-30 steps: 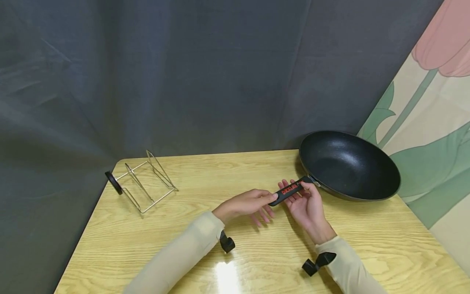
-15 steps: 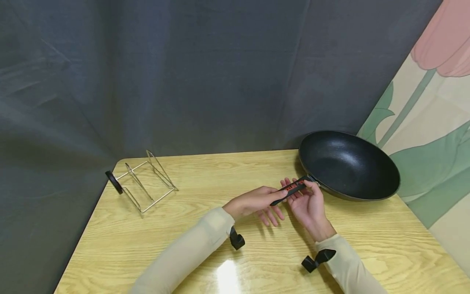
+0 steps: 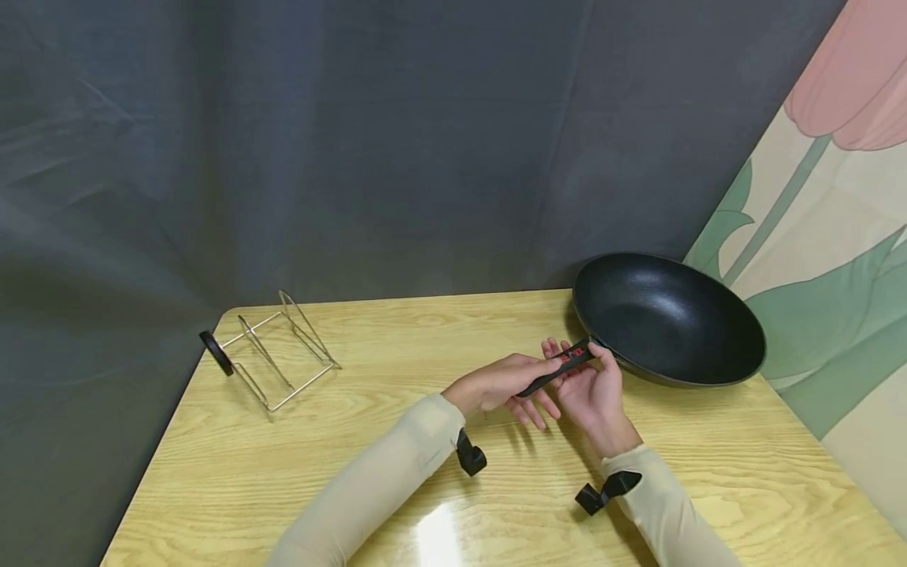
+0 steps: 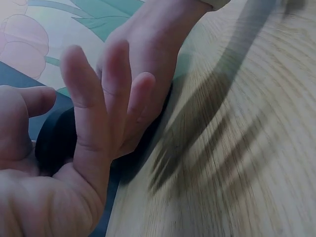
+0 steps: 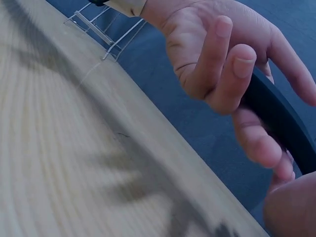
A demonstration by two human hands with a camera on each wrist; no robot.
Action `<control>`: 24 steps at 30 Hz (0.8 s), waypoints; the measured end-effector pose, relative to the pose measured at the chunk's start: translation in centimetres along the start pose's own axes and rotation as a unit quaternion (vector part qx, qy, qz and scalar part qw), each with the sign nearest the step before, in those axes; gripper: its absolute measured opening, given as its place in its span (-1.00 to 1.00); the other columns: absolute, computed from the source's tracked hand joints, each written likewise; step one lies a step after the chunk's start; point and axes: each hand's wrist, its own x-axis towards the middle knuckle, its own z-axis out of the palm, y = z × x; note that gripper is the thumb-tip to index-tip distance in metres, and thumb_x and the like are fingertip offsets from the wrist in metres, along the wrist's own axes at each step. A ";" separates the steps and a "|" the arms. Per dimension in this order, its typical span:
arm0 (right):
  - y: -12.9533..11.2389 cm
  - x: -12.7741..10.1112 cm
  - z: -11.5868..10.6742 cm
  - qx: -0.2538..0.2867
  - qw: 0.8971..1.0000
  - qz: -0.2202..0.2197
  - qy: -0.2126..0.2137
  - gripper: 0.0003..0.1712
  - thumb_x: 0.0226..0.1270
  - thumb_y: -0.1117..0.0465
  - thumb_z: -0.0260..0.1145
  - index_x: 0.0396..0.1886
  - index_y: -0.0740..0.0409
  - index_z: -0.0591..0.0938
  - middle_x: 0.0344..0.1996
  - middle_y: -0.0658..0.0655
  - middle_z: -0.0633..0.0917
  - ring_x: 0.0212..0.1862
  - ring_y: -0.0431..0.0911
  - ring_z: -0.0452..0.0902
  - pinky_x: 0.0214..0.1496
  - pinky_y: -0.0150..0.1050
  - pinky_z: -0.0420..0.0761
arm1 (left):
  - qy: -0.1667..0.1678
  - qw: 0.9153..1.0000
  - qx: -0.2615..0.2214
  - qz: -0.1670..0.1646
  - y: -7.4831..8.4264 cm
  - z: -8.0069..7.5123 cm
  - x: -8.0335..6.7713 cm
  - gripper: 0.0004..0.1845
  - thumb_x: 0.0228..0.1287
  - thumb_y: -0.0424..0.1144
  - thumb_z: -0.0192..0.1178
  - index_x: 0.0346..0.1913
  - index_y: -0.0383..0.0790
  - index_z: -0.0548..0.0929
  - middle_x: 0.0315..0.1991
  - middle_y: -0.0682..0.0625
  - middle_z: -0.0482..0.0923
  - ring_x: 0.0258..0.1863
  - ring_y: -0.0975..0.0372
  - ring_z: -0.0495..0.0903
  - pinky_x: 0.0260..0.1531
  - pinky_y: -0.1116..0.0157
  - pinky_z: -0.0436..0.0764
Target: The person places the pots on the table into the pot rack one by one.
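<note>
A round, deep, black metal pan (image 3: pixel 669 319) has a pale grey sheen across its inside; its long black handle (image 3: pixel 567 366) carries bright red lettering. Beneath the pan, the pale yellow wooden table (image 3: pixel 425 339) shows wavy, slightly darker grain, with a white glare patch nearer the viewer than the pan. Well left of the pan, a silver wire rack (image 3: pixel 266 354) has a solid black end piece (image 3: pixel 216 353). Behind the pan hangs a plain, dark blue-grey cloth curtain (image 3: pixel 425 157). Right of it, a cream panel (image 3: pixel 860 189) bears a large pink tulip with green stem and leaves. Nearer the viewer than the pan are two plain cream sleeves (image 3: pixel 383 480) with black wrist gadgets (image 3: pixel 471 453).
</note>
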 end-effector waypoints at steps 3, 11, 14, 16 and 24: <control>-0.1 0.0 0.3 0.007 1.000 0.003 -0.006 -0.56 0.70 -0.04 -0.12 0.29 0.16 0.17 0.23 0.20 0.44 0.20 0.00 0.54 0.28 -0.26 0.50 | 0.006 1.000 -0.003 -0.002 0.2 0.1 0.4 -0.46 0.63 0.11 -0.02 0.18 -0.32 0.60 -0.10 -0.47 0.67 -0.60 0.11 0.73 -0.63 0.35 0.66; -0.7 0.2 0.9 0.022 1.000 0.009 0.002 -0.61 0.71 -0.03 -0.22 0.31 0.08 0.12 0.14 0.17 0.49 0.10 0.01 0.59 0.18 -0.26 0.55 | 0.007 1.000 0.022 0.004 0.1 0.1 1.2 -0.65 0.62 -0.03 0.05 -0.02 -0.29 0.62 -0.27 -0.33 0.74 -0.67 0.17 0.68 -0.81 0.44 0.40; -0.9 0.5 1.1 0.026 1.000 0.008 0.009 -0.65 0.72 -0.01 -0.26 0.30 0.03 0.08 0.13 0.15 0.46 0.10 0.01 0.58 0.28 -0.25 0.48 | 0.004 1.000 0.025 0.006 0.1 0.1 1.3 -0.70 0.62 -0.07 0.07 -0.09 -0.28 0.60 -0.33 -0.25 0.75 -0.70 0.20 0.65 -0.85 0.45 0.30; -1.1 0.7 1.2 0.030 0.999 0.005 0.014 -0.67 0.72 0.00 -0.27 0.28 0.03 0.09 0.12 0.15 0.46 0.10 0.02 0.57 0.31 -0.26 0.45 | 0.002 1.000 0.027 0.006 0.1 0.0 1.3 -0.70 0.61 -0.08 0.08 -0.11 -0.29 0.59 -0.35 -0.23 0.75 -0.72 0.21 0.63 -0.86 0.46 0.28; -1.1 0.9 1.3 0.060 0.998 -0.002 0.014 -0.72 0.72 0.04 -0.25 0.05 0.14 0.27 -0.11 0.16 0.49 -0.07 0.02 0.53 0.13 -0.20 0.54 | 0.003 0.999 0.038 -0.004 0.2 -0.1 1.5 -0.60 0.60 -0.07 0.10 -0.07 -0.46 0.57 -0.55 -0.10 0.64 -0.81 0.28 0.50 -0.88 0.47 0.21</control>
